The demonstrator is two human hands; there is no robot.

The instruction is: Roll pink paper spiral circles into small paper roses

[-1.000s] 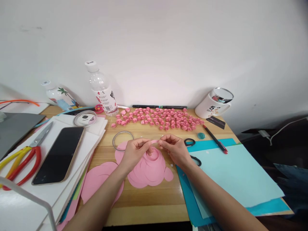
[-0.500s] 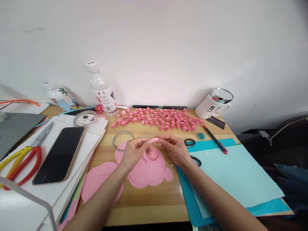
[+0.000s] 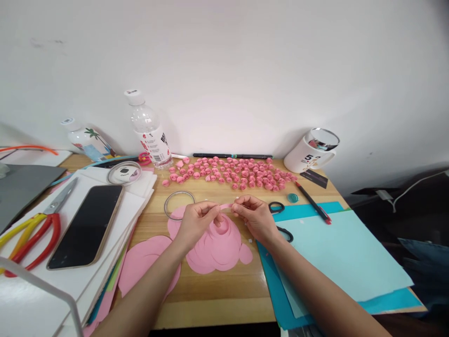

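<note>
Both hands meet above the middle of the wooden desk (image 3: pixel 217 290). My left hand (image 3: pixel 196 222) and my right hand (image 3: pixel 254 216) each pinch one end of a narrow pink paper strip (image 3: pixel 226 206), held between them. The strip spirals down from a pink paper cutout (image 3: pixel 219 243) lying under the hands. A second pink paper piece (image 3: pixel 143 262) lies to the lower left. Behind the hands, several small rolled pink paper roses (image 3: pixel 231 173) are spread across the desk.
A phone (image 3: pixel 86 224) lies on stacked white sheets with red-yellow scissors (image 3: pixel 35 234) at the left. Two bottles (image 3: pixel 147 128), a clear round lid (image 3: pixel 178 204), a black pen (image 3: pixel 231 156) and a white mug (image 3: pixel 310 152) stand around. Blue paper (image 3: pixel 336 252), black scissors (image 3: pixel 280 220) and a red pen (image 3: pixel 314 203) lie at the right.
The hands shifted the strip slightly between the fingers; the right hand's pinch moved a little along it. Everything else is as before.
</note>
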